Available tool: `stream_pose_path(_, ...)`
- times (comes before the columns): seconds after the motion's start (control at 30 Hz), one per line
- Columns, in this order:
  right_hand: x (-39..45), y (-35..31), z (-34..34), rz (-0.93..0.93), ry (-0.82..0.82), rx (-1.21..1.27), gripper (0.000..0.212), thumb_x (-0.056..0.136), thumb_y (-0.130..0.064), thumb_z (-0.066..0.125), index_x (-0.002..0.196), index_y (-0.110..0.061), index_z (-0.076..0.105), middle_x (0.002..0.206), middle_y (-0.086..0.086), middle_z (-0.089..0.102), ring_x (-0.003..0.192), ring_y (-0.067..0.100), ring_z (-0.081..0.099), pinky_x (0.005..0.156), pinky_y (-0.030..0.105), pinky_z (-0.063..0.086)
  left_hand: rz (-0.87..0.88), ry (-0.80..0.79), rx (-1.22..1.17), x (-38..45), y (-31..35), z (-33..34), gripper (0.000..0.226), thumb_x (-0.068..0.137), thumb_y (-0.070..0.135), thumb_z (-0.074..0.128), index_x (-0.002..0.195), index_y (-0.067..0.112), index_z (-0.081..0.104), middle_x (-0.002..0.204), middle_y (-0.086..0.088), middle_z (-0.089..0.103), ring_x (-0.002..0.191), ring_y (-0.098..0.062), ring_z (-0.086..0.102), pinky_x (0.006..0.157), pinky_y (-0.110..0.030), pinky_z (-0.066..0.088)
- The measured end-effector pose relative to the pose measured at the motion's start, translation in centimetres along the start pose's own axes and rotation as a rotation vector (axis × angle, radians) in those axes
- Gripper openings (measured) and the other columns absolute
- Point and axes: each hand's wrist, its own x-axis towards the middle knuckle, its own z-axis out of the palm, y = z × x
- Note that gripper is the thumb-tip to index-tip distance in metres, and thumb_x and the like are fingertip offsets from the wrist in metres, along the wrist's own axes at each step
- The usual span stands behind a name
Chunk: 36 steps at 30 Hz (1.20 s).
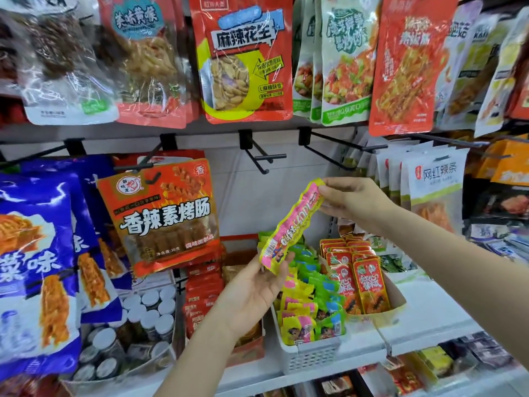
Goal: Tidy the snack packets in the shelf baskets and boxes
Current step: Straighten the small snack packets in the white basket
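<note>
Blue hanging packets crowd the left; beside them the left hand cups the lower end of a pink-and-yellow snack strip, fingers loosely curled under it. It hangs aslant above the white basket — light, limp, probably slick, best held at both sealed ends. At its top end, the right hand pinches it between thumb and fingers.
</note>
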Motion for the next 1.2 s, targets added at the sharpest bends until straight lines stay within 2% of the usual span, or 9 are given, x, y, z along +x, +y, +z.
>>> stream_pose_path(0.17,-0.4,0.5,-0.3,0.086,-0.046,0.022,0.029,0.096,-0.019,0.056,0.12,-0.005,0.065,0.105,0.013,0.073,0.094,0.024,0.073,0.073,0.027,0.06,0.172,0.044,0.31,0.4,-0.4,-0.5,0.03,0.081,0.004,0.064,0.11,-0.004,0.065,0.107,-0.019,0.07,0.081,-0.016,0.071,0.069,-0.022,0.059)
stream_pose_path(0.3,-0.8,0.4,-0.3,0.147,-0.124,0.035,0.037,0.094,-0.036,0.056,0.119,-0.01,0.064,0.103,0.015,0.074,0.094,0.027,0.072,0.071,0.027,0.059,0.356,0.138,0.718,0.4,-0.9,-1.2,0.036,0.078,0.009,0.073,0.114,0.006,0.067,0.105,-0.007,0.075,0.095,-0.016,0.072,0.074,-0.019,0.056)
stream_pose_path(0.47,-0.6,1.0,-0.2,0.064,-0.068,-0.087,0.039,0.088,-0.005,0.065,0.127,-0.01,0.061,0.095,0.013,0.076,0.09,0.023,0.074,0.068,0.024,0.059,0.49,0.12,0.875,0.0,-1.3,-1.3,0.045,0.071,-0.005,0.08,0.112,0.012,0.07,0.108,-0.003,0.075,0.102,-0.018,0.071,0.077,-0.023,0.056)
stream_pose_path(0.6,-0.4,1.0,-0.2,0.057,-0.059,-0.083,0.047,0.087,-0.005,0.067,0.129,-0.021,0.054,0.093,0.012,0.076,0.089,0.022,0.074,0.067,0.026,0.059,0.501,0.082,0.865,-0.1,-1.3,-1.4,0.047,0.071,-0.009,0.079,0.111,0.013,0.069,0.106,-0.003,0.075,0.1,-0.02,0.071,0.074,-0.022,0.057)
stream_pose_path(0.77,-0.3,1.0,-0.1,0.114,-0.059,-0.04,0.036,0.088,-0.007,0.066,0.122,0.0,0.058,0.094,0.012,0.076,0.089,0.021,0.074,0.068,0.024,0.059,0.548,0.072,0.89,-0.1,-1.2,-1.6,0.055,0.07,-0.003,0.082,0.117,0.018,0.064,0.108,-0.005,0.075,0.103,-0.023,0.07,0.075,-0.024,0.057)
stream_pose_path(0.87,-0.4,0.9,-0.4,0.121,-0.112,0.043,0.035,0.089,-0.007,0.063,0.124,0.0,0.057,0.102,0.013,0.074,0.098,0.023,0.071,0.077,0.028,0.059,0.484,0.041,0.755,0.1,-1.1,-1.7,0.065,0.075,0.026,0.079,0.133,0.025,0.051,0.116,-0.009,0.072,0.107,-0.024,0.069,0.079,-0.029,0.057)
stream_pose_path(0.97,-0.5,0.5,-0.4,0.087,-0.187,0.141,0.037,0.09,-0.005,0.06,0.127,-0.002,0.055,0.111,0.015,0.07,0.108,0.027,0.067,0.091,0.035,0.056,0.185,0.049,0.5,0.2,-0.8,-1.0,0.062,0.091,0.057,0.044,0.131,0.011,0.055,0.122,-0.018,0.067,0.111,-0.03,0.066,0.084,-0.038,0.058)
stream_pose_path(1.07,-0.5,0.1,-0.2,0.041,-0.261,0.212,0.03,0.089,-0.002,0.059,0.118,-0.006,0.06,0.113,0.016,0.067,0.112,0.029,0.064,0.098,0.038,0.052,0.06,0.038,0.412,0.4,-0.6,-0.9,0.044,0.095,0.037,0.054,0.12,0.003,0.066,0.122,-0.022,0.066,0.094,-0.024,0.071,0.077,-0.031,0.059)
stream_pose_path(1.2,-0.3,-0.2,-0.3,0.124,-0.326,0.195,0.032,0.093,0.0,0.054,0.123,-0.008,0.06,0.12,0.02,0.065,0.113,0.034,0.064,0.089,0.038,0.056,0.246,0.024,0.482,0.6,-0.8,-1.2,0.041,0.078,0.007,0.07,0.119,0.003,0.067,0.109,-0.01,0.072,0.087,-0.016,0.07,0.073,-0.023,0.057)
